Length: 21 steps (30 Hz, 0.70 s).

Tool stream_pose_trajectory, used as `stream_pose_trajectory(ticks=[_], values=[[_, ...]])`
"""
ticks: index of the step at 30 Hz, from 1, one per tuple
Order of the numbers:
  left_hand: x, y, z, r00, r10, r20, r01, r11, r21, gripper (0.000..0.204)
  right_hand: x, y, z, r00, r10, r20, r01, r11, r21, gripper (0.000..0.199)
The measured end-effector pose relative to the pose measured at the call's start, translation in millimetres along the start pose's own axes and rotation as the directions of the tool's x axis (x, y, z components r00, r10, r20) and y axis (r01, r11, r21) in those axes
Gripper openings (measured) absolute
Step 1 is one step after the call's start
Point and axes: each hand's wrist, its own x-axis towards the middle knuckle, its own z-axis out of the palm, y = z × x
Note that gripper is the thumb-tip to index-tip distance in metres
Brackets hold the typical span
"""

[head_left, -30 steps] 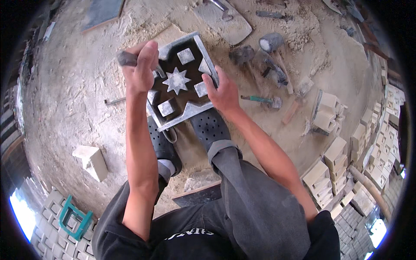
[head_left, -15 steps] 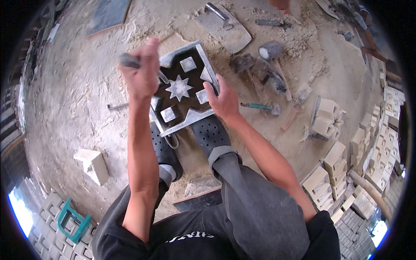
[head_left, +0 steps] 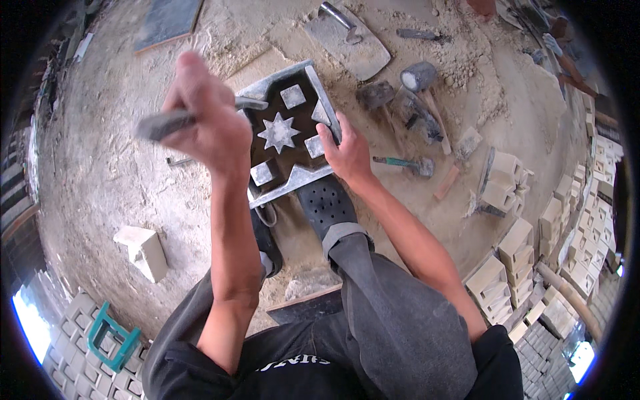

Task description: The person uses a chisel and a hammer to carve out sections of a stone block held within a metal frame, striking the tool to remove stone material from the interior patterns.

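A square metal mould point(head_left: 289, 137) with a star at its centre and small squares at its corners lies on the sandy ground in front of my feet. My left hand point(head_left: 203, 123) is raised above the mould's left side, shut on a grey rod-like tool point(head_left: 163, 124) that looks blurred. My right hand point(head_left: 345, 152) rests on the mould's right edge, fingers pressing its frame. My dark perforated shoes point(head_left: 325, 203) touch the mould's near edge.
Hammers and mallets point(head_left: 417, 83) lie to the right of the mould, and a trowel point(head_left: 353, 40) lies beyond it. A pale block point(head_left: 143, 250) sits at the left. Stacks of cast blocks point(head_left: 520, 247) line the right side. A teal frame point(head_left: 113, 337) lies on the tiles at the lower left.
My left hand has lifted up and toward me with the tool, away from the mould's left edge. My right hand has stayed on the mould's right edge.
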Motion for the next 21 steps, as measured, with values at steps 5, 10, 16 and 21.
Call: stream_pose_trajectory(ticks=[5, 10, 16, 21], values=[[-11, -17, -13, 0.988, -0.109, -0.112, 0.1, 0.992, -0.081, 0.052, -4, -3, 2, 1.0, 0.014, 0.016, -0.015, 0.999, 0.047, 0.059], [-36, -51, -8, 0.987, -0.155, -0.034, 0.156, 0.988, 0.015, 0.049, -1, -4, 0, 0.999, 0.015, 0.033, -0.016, 0.999, 0.042, 0.059], [-45, -60, -25, 0.995, -0.076, 0.06, 0.084, 0.985, -0.149, 0.042, -5, 1, 2, 1.0, 0.018, -0.007, -0.018, 0.997, 0.079, 0.055], [-30, -45, -30, 0.96, -0.191, 0.206, 0.221, 0.967, -0.129, 0.043, 0, -8, -4, 0.999, -0.031, -0.022, 0.032, 0.997, 0.074, 0.051]])
